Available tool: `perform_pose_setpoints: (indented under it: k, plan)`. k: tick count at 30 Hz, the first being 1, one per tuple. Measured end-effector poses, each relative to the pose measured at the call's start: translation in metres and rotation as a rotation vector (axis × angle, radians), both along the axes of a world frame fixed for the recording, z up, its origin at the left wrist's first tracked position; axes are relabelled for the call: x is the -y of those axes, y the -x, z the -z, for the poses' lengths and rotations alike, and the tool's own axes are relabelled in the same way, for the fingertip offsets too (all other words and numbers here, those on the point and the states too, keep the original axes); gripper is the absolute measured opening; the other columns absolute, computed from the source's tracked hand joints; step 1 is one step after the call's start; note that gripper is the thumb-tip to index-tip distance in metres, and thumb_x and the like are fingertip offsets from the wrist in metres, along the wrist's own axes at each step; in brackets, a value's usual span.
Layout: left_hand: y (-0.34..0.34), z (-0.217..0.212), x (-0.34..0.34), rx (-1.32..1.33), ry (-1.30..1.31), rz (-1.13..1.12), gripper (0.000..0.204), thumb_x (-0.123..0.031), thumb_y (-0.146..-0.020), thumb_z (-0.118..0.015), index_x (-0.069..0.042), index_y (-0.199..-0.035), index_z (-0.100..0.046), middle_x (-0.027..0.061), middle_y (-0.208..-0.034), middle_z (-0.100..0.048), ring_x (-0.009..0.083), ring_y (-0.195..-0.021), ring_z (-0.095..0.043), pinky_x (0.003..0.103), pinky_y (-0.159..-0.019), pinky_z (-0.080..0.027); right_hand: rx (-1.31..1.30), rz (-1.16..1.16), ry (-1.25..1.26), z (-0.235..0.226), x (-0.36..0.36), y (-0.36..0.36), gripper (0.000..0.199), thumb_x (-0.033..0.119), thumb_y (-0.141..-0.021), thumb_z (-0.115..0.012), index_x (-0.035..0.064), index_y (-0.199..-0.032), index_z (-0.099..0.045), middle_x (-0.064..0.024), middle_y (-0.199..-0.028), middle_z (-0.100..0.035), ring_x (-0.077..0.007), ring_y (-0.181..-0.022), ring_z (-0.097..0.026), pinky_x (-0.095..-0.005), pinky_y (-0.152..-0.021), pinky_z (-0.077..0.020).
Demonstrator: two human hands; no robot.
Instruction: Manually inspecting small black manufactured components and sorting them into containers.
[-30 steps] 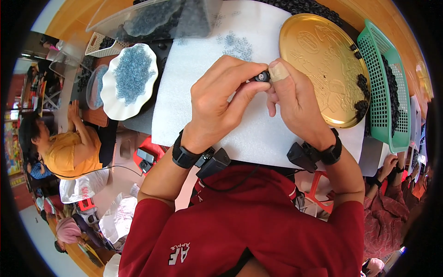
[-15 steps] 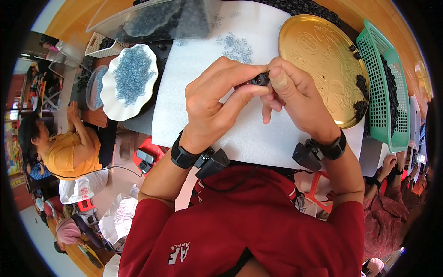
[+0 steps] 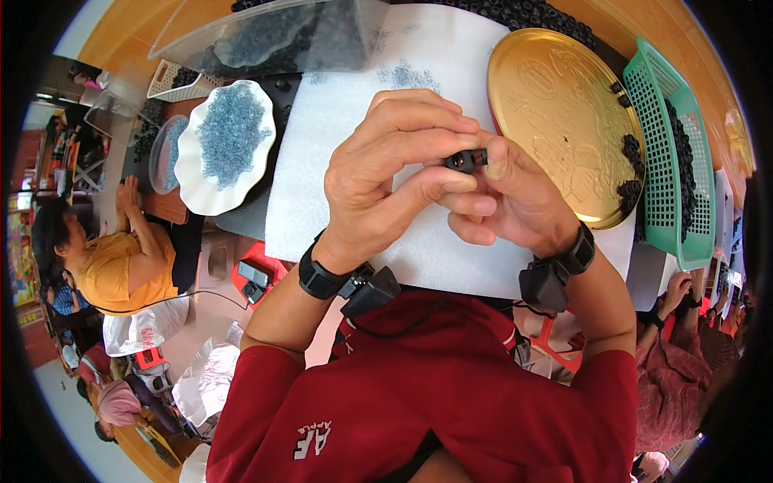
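A small black plastic piece [image 3: 462, 162], with a hole and a reddish glint, sits between my two hands over the white foam sheet. My left hand [image 3: 378, 173] pinches it between thumb and fingertips. From the other side, my right hand [image 3: 522, 191] grips its right end with the thumb, the other fingers curled beneath. On the foam beyond my hands lies a scatter of tiny bluish, clear-looking pieces [image 3: 412, 76]. Just past my right hand is a round gold tray [image 3: 555, 121] with several black pieces [image 3: 630, 193] along its right rim.
A scalloped white plate [image 3: 190, 181] heaped with tiny bluish pieces stands left, behind it a clear bin [image 3: 338, 52] of black parts. At right is a green basket [image 3: 656, 217] of black parts. People sit on both sides; one in yellow [image 3: 133, 270] is at left.
Both hands have shifted slightly toward me and to the right with the black piece. It has turned, showing more of its side, and my right fingers have curled in under it.
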State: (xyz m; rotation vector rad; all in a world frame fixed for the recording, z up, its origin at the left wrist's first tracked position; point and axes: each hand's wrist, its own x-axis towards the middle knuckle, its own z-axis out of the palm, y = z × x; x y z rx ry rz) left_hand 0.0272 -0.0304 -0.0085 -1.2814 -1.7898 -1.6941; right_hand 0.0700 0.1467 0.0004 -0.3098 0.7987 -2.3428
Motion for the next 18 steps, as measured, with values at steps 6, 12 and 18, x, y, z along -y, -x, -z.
perform_pose_setpoints:
  k: [6,12,18]
  plan:
    - [-0.004,-0.002,-0.004,0.075,-0.065,0.021,0.026,-0.001,-0.073,-0.071,-0.001,-0.100,-0.068,0.0126,-0.106,-0.066,0.0293,-0.102,-0.060,0.037,-0.087,-0.048,0.040,-0.018,0.152,0.006,0.007,-0.004,0.029,0.036,-0.099,-0.049,0.0104,-0.109,-0.057,0.0039,-0.083,-0.044,-0.0061,-0.064,-0.037,-0.0272,-0.064,-0.0411]
    - [-0.003,-0.002,-0.004,0.051,-0.056,0.025,0.026,-0.001,-0.075,-0.069,0.001,-0.101,-0.067,0.0145,-0.105,-0.066,0.0295,-0.101,-0.061,0.038,-0.087,-0.049,0.090,0.085,0.161,0.002,0.016,-0.011,0.026,0.034,-0.099,-0.049,0.0108,-0.109,-0.057,0.0051,-0.079,-0.042,-0.0064,-0.065,-0.037,-0.0296,-0.070,-0.0426]
    - [-0.001,0.002,-0.002,0.101,-0.039,0.001,0.025,-0.003,-0.077,-0.069,0.001,-0.102,-0.068,0.0147,-0.105,-0.066,0.0286,-0.101,-0.062,0.037,-0.087,-0.049,0.034,0.078,0.086,0.006,0.012,-0.005,0.025,0.033,-0.100,-0.048,0.0094,-0.105,-0.056,0.0032,-0.083,-0.047,-0.0066,-0.068,-0.040,-0.0316,-0.073,-0.0461]
